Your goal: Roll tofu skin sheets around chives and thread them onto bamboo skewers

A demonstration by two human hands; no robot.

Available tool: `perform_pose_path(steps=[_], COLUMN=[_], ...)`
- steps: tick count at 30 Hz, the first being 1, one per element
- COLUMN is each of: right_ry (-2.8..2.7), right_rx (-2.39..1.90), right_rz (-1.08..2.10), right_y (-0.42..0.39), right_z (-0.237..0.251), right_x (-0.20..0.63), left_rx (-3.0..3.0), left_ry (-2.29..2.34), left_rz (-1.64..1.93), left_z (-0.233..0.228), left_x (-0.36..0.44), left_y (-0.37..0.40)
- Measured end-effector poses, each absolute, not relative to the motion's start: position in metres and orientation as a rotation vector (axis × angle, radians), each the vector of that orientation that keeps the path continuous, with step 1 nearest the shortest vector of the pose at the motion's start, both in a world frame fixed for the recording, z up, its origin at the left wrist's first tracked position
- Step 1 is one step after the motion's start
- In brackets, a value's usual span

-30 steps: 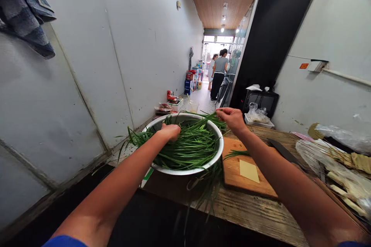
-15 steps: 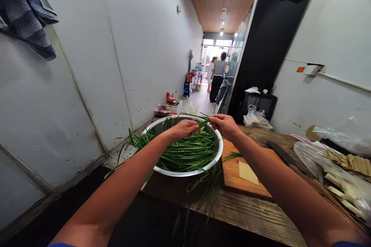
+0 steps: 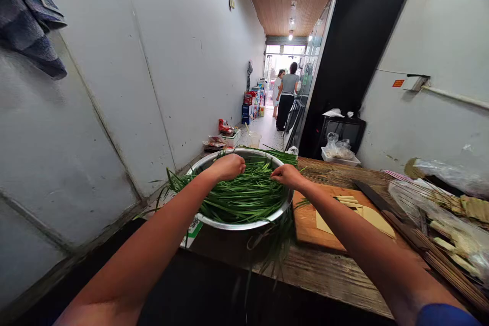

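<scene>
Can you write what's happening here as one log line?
left hand: on chives | right hand: on chives | metal bowl: on table

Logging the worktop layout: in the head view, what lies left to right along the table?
Steel bowl of green chives → left hand → right hand → wooden cutting board → knife → plastic bags.

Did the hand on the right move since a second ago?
Yes. The right hand came down and toward the left hand, judged against the round metal bowl: from above its far right rim onto the long green chives inside.
</scene>
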State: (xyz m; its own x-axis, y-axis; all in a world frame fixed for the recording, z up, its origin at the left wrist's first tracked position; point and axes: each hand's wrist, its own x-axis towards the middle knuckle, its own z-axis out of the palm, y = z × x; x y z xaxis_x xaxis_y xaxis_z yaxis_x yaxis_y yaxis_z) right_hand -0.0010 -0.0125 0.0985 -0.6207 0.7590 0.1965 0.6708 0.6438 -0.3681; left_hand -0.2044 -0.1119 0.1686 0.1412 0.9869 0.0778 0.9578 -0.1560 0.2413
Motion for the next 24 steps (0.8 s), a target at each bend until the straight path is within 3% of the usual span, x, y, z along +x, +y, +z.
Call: perform_pose_path(steps=[4,9,14,19,24], right_ry=[-2.828,-2.837,-2.765,-2.507,-2.232], right_rx=[-1.130,-1.253,-1.158,-0.947,-0.953], right_rz=[0.216,0.045,-0.058,0.268,0.533], right_y=[-0.021,-0.034,-0.036,-0.029,-0.018], right_z=[0.089,0.092,0.114,0.120,0.113], right_x=[-0.027,-0.040,-0.022,-0.005,0.001], left_rx=[2.442,2.462,2.352,2.166,1.979], left_ry=[2.099,2.038,1.923,1.712,1.569], left_rz=[0.029,0.238,0.461,0.670,0.710], left_z=[0.182,0.183,0.152,0.121,0.120], left_x=[-0.196,-0.195,-0.212,-0.209,-0.192], left_y=[-0.108,-0.105,-0.095,-0.081,-0.082])
